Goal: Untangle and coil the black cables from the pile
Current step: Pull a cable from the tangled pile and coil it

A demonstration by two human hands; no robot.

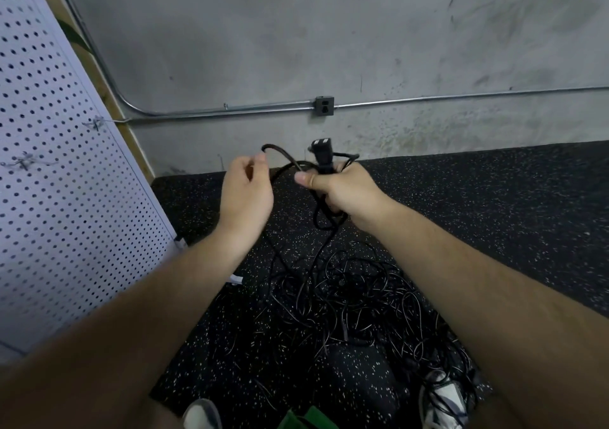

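Note:
A tangled pile of thin black cables (356, 303) lies on the speckled black floor below my hands. My right hand (339, 191) grips a small bundle of black cable just under its plug (321, 152), which sticks up above my fist. A strand hangs from that fist down into the pile. My left hand (245, 191) pinches a bent loop of the same black cable (280, 155) between thumb and fingertips, a little left of the right hand.
A grey concrete wall (329, 49) with a metal conduit (214, 112) and an outlet box (324, 106) rises behind. A white pegboard panel (59, 181) leans at the left. My shoes (443, 402) stand at the bottom edge, with cables draped over the right one.

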